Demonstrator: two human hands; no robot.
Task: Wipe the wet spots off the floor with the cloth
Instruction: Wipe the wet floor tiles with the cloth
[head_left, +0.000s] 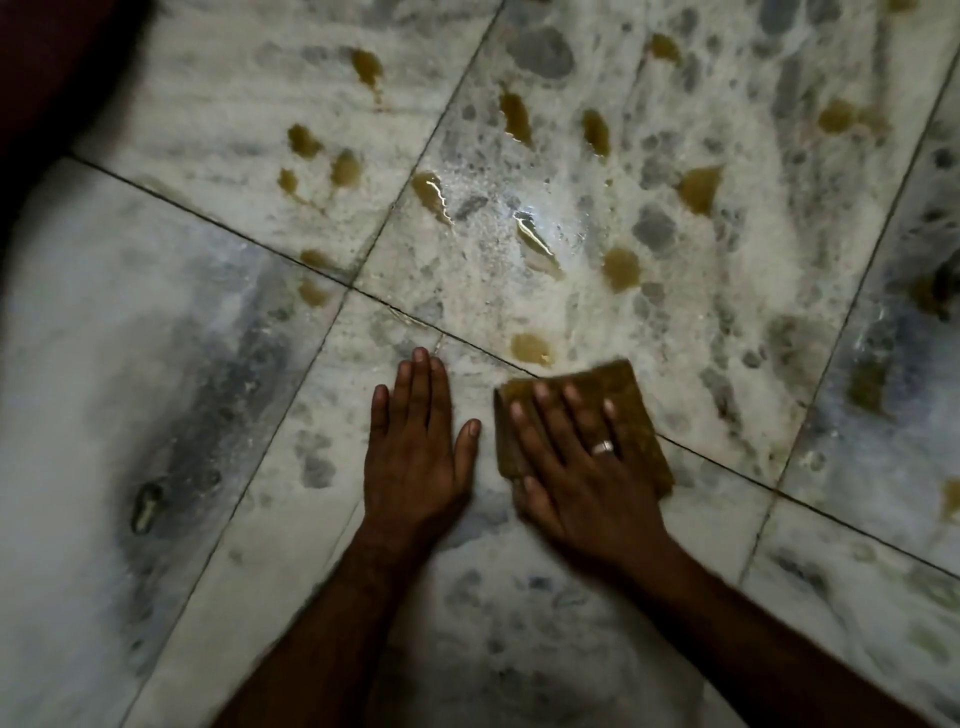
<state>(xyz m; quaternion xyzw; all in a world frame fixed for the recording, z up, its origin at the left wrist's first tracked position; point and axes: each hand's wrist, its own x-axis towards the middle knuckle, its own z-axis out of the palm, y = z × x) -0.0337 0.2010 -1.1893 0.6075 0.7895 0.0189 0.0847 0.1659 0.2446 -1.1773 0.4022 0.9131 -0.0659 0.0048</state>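
Pressing flat on the brown cloth (631, 402), the right hand (576, 467) is seen with straight, spread fingers (550, 413). Most of the cloth is hidden beneath it, only its far and side edges being shown. The left hand (415, 447) is laid flat, fingers straight, on the tiled floor (156, 364) just beside the cloth. Yellowish wet spots (530, 347) are scattered beyond, the nearest just past the cloth's far edge. Both forearms (322, 623) are cut off below; the upper left corner is lost in darkness.

Mustard-brown cloth (613, 395), yellow-brown wet spots (530, 347), white grey-mottled marble floor (156, 322), silver ring (602, 447).
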